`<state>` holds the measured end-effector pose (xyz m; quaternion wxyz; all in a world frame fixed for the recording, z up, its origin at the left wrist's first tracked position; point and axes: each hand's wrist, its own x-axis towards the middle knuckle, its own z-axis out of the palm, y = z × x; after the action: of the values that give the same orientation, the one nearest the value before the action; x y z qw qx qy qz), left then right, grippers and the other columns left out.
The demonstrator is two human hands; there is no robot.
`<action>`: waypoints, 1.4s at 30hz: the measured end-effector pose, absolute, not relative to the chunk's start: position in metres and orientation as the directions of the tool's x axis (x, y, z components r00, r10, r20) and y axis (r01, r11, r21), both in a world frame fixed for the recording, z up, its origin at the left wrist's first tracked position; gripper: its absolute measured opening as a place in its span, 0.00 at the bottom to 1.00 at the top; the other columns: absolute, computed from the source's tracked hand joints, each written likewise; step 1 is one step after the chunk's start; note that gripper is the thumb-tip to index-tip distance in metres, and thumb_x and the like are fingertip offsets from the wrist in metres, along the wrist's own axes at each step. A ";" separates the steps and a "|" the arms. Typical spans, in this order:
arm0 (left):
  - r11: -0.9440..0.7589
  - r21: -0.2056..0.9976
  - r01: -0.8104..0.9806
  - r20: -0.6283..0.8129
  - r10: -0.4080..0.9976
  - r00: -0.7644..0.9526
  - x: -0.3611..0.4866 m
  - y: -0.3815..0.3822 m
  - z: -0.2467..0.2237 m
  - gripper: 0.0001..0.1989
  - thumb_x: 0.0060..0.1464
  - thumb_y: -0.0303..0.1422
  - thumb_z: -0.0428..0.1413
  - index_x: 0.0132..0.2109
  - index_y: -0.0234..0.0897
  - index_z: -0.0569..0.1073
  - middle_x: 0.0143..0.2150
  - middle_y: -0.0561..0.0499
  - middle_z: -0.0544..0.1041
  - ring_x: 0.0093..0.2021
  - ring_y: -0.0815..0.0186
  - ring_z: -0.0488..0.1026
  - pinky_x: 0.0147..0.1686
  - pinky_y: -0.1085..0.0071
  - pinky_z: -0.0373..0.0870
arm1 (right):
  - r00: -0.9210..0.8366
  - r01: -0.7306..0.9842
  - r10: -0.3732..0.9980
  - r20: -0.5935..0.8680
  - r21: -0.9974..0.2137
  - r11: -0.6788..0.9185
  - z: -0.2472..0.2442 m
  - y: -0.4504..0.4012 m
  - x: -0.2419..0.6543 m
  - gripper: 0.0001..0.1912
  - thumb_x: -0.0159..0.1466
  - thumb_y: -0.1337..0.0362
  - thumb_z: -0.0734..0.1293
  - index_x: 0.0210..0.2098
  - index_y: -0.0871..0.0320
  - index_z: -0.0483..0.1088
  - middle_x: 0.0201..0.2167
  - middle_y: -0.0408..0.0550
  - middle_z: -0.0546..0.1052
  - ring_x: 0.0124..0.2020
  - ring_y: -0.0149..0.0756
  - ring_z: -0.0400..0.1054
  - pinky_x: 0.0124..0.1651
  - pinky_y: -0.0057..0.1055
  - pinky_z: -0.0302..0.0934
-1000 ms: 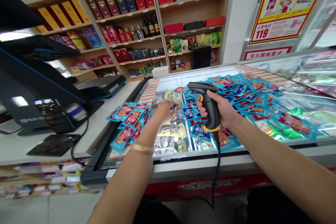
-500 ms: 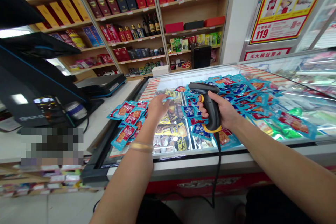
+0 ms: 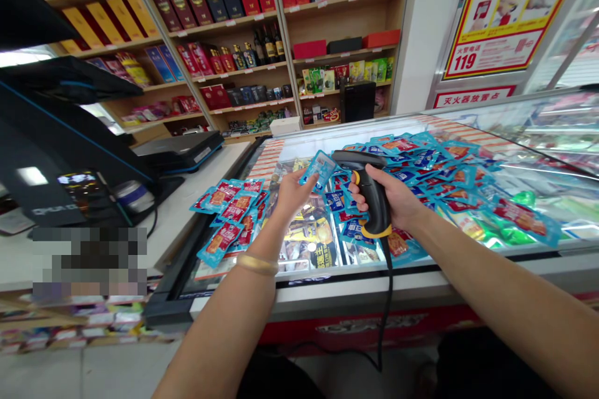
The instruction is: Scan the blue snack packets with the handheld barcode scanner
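Between the thumb and fingers of my left hand [image 3: 296,192] is a small blue snack packet [image 3: 321,168], its printed side tilted up toward me. My right hand [image 3: 386,194] is wrapped round the handle of a black and yellow barcode scanner [image 3: 372,190], whose head points left at the packet from close by. A cable [image 3: 388,299] hangs from its grip. Under and beyond the scanner spreads a large heap of blue and red snack packets [image 3: 430,162]. A smaller pile of packets [image 3: 234,209] lies left of my left forearm.
The packets lie on the glass top of a chest freezer [image 3: 304,249] with goods inside. At left stand a black checkout machine [image 3: 51,143] and a flat scale [image 3: 180,149] on a white counter [image 3: 187,224]. Shelves of boxes and bottles [image 3: 234,31] fill the back.
My left hand has moved slightly right and turned the packet, so its flat face now shows in front of the scanner head. The scanner has shifted a little left.
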<state>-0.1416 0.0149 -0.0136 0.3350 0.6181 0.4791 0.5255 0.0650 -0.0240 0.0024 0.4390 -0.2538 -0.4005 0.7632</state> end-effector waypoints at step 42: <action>-0.277 0.211 0.937 0.576 0.810 0.110 -0.243 -0.019 0.004 0.22 0.58 0.37 0.50 0.58 0.34 0.69 0.60 0.40 0.70 0.61 0.55 0.65 0.61 0.57 0.61 | -0.559 -0.510 0.828 -0.047 -0.768 -0.387 0.021 -0.016 0.015 0.13 0.65 0.55 0.63 0.31 0.59 0.67 0.22 0.44 0.68 0.20 0.27 0.60 0.20 0.22 0.60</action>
<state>-0.2427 -0.0189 0.0038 -0.1037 0.7378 0.5921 0.3072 0.0154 -0.0157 0.0210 0.4161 -0.2179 -0.3650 0.8039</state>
